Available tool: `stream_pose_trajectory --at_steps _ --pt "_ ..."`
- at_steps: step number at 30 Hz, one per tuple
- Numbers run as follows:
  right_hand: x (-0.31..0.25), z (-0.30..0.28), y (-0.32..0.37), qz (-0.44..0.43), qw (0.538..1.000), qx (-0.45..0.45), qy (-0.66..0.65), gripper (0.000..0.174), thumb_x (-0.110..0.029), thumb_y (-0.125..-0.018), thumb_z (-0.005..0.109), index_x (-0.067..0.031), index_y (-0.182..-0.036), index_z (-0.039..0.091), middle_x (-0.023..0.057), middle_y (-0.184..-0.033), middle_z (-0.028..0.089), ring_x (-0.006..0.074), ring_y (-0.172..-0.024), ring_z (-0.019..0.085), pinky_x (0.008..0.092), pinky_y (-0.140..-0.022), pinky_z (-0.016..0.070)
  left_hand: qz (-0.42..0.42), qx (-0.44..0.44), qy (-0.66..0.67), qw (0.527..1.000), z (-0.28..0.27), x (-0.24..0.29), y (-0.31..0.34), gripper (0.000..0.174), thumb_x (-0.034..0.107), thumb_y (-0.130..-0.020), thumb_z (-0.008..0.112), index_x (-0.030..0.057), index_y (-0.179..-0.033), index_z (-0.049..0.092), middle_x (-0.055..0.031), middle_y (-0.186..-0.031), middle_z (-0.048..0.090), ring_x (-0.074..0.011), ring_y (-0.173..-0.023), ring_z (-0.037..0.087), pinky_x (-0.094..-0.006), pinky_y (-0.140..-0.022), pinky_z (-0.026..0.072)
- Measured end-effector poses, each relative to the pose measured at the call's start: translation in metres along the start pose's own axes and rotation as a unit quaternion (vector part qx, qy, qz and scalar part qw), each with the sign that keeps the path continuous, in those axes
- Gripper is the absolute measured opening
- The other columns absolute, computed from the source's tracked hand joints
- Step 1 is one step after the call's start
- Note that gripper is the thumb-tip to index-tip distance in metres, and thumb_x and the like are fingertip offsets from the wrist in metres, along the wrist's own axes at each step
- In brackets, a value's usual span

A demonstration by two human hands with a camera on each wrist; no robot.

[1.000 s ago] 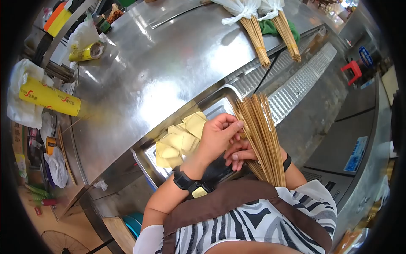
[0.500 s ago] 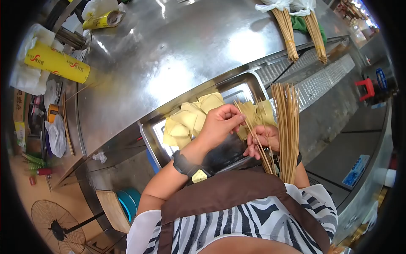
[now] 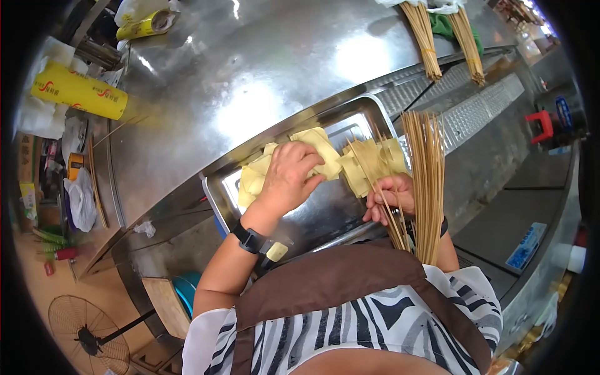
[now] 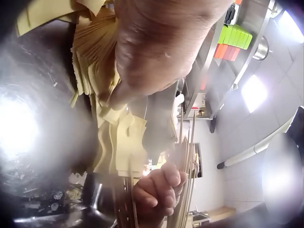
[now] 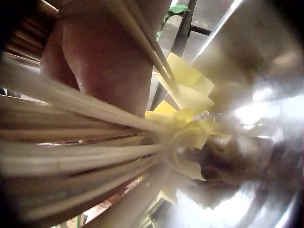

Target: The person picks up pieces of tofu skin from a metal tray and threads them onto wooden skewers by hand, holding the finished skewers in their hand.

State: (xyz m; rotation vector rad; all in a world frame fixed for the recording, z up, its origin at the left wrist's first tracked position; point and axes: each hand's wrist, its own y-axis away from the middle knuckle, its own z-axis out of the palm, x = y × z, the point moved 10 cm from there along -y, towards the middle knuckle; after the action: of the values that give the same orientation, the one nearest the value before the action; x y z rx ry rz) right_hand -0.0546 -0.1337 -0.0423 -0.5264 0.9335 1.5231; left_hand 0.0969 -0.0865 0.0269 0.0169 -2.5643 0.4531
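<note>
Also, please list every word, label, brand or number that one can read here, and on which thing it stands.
Nothing can be read with certainty.
Large yellow roll: red printed marks, too blurred to read.
Blue label on the steel cabinet: too small to read.
Blue sign by the red stool: too small to read.
Yellow sheets and bamboo skewers: no writing visible.

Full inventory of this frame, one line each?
steel counter: one, silver, under everything
steel tray: one, silver, near counter edge
yellow sheets: many, pale yellow, in the tray, some on a skewer
bamboo skewers: one loose bundle, tan, right of tray
tied skewer bundles: two, tan, far counter edge
film rolls: two, yellow, counter's left
green cloth: one, green, behind tied bundles
red stool: one, red, far right
fan: one, dark, floor lower left
left hand: on the sheet pile, grip unclear
right hand: gripping the bamboo skewers
</note>
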Motion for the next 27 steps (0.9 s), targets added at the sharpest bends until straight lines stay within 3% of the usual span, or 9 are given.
stream_pose_trajectory --at_steps 9,19,25,27 --pt "0.003 -0.002 0.001 0.011 1.000 0.001 0.014 0.027 -0.026 -0.097 0.052 0.0004 -0.097 0.059 0.0058 -0.078 0.064 0.0157 -0.077 0.066 0.0257 -0.071 0.0541 0.090 -0.029 -0.005 0.996 0.004 0.005 -0.007 0.018 0.007 -0.066 0.075 0.0080 -0.081 0.066 -0.0027 -0.085 0.059 -0.0236 -0.087 0.056 -0.0363 -0.079 0.0437" --pt "0.003 -0.003 0.000 0.009 1.000 0.002 0.025 0.026 -0.025 -0.097 0.052 -0.0006 -0.096 0.060 0.0060 -0.078 0.065 0.0151 -0.079 0.067 0.0226 -0.064 0.0522 0.106 -0.094 0.005 0.990 0.004 0.005 -0.016 0.015 0.006 -0.068 0.074 0.0069 -0.079 0.065 -0.0029 -0.085 0.060 -0.0227 -0.082 0.057 -0.0353 -0.070 0.0461" --pt "0.004 -0.005 0.001 0.032 0.999 0.024 0.031 0.024 -0.023 -0.096 0.054 -0.0009 -0.094 0.061 0.0053 -0.076 0.065 0.0150 -0.077 0.067 0.0228 -0.060 0.0521 0.055 -0.119 0.071 0.989 0.006 -0.006 -0.022 0.008 0.005 -0.070 0.072 0.0041 -0.075 0.066 -0.0044 -0.084 0.063 -0.0231 -0.083 0.059 -0.0346 -0.073 0.0478" --pt "0.005 -0.004 -0.002 0.023 0.999 0.017 0.031 0.023 -0.023 -0.096 0.054 -0.0012 -0.094 0.062 0.0051 -0.076 0.065 0.0147 -0.076 0.067 0.0227 -0.059 0.0520 0.002 -0.145 0.075 0.987 0.011 -0.014 -0.023 0.006 0.003 -0.072 0.070 0.0029 -0.077 0.067 -0.0065 -0.085 0.063 -0.0249 -0.084 0.059 -0.0343 -0.076 0.0484"
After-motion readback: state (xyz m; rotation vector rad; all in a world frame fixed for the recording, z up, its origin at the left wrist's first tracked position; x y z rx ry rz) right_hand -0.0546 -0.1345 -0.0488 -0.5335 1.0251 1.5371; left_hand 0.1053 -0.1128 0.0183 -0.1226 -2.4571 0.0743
